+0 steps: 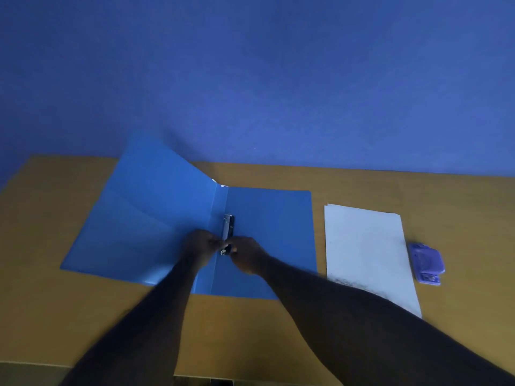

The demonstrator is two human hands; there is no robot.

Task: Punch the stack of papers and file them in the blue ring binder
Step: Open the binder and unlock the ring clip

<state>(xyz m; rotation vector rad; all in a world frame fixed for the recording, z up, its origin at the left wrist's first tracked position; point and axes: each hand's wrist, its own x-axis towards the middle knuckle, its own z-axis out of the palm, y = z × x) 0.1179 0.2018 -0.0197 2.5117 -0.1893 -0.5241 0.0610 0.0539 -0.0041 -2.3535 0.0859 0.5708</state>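
The blue ring binder [267, 218] lies open on the wooden table, its left cover tilted up. A metal ring mechanism [228, 228] runs along the spine. My left hand [202, 245] and my right hand [246, 254] meet at the lower end of that mechanism, fingers pinched on it from either side. The white stack of papers [367, 252] lies flat to the right of the binder, partly covered by my right forearm at its near corner. A purple hole punch [426, 263] sits just right of the papers.
The wooden table [55, 302] ends against a blue wall [250, 79] at the back. Its near edge runs along the bottom of the view. Bare tabletop shows left of the binder and in front of it.
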